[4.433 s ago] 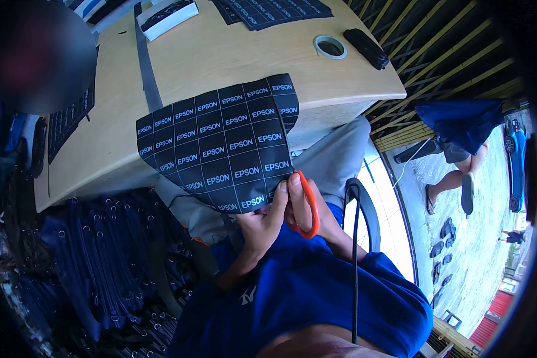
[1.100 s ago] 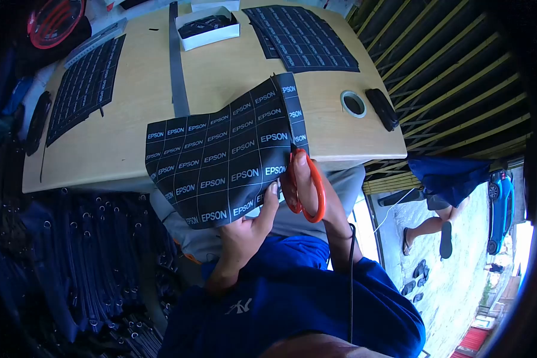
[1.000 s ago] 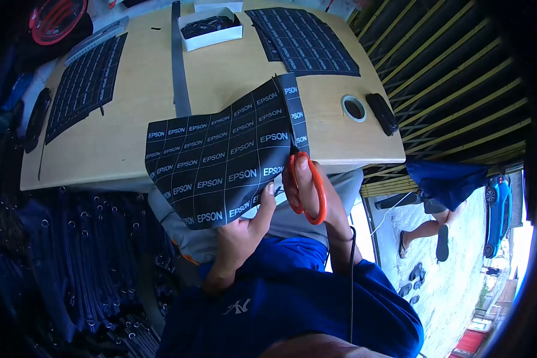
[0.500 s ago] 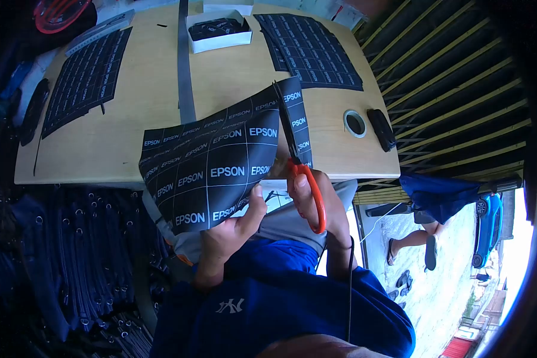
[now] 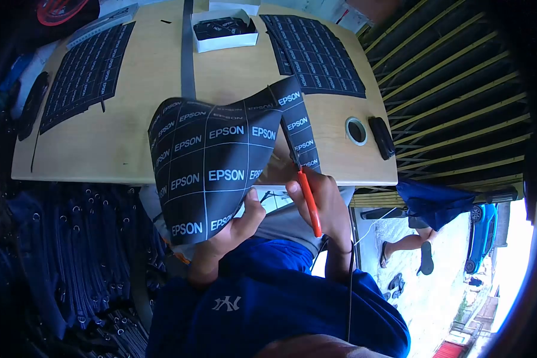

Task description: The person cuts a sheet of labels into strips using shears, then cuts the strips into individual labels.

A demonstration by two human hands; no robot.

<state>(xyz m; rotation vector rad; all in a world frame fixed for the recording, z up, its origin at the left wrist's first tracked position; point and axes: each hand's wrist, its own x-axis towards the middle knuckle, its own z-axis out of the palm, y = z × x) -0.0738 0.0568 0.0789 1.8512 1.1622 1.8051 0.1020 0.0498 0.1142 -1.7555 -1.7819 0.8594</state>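
Observation:
My left hand (image 5: 240, 230) pinches the lower edge of a black sheet printed with EPSON labels (image 5: 225, 152), its thumb on top. The sheet bends upward in a curve above my lap and the table's near edge. In my right hand (image 5: 327, 206) is a pair of scissors with orange handles (image 5: 309, 203). Their dark blades point up and away, between the main sheet and a narrow strip of labels (image 5: 299, 125) on the right. The strip still joins the sheet near its top. Most of my left fingers are hidden behind the sheet.
On the wooden table (image 5: 143, 119) lie label sheets at left (image 5: 89, 74) and right (image 5: 316, 53), a white box (image 5: 225, 39) with black pieces, a tape roll (image 5: 356, 131) and a black case (image 5: 381, 138). Dark straps (image 5: 95, 256) hang at left. Another person's leg (image 5: 403, 243) shows at right.
The sheet has curled up more on its left side. The scissor handles have come closer together, and the strip has tilted slightly outward.

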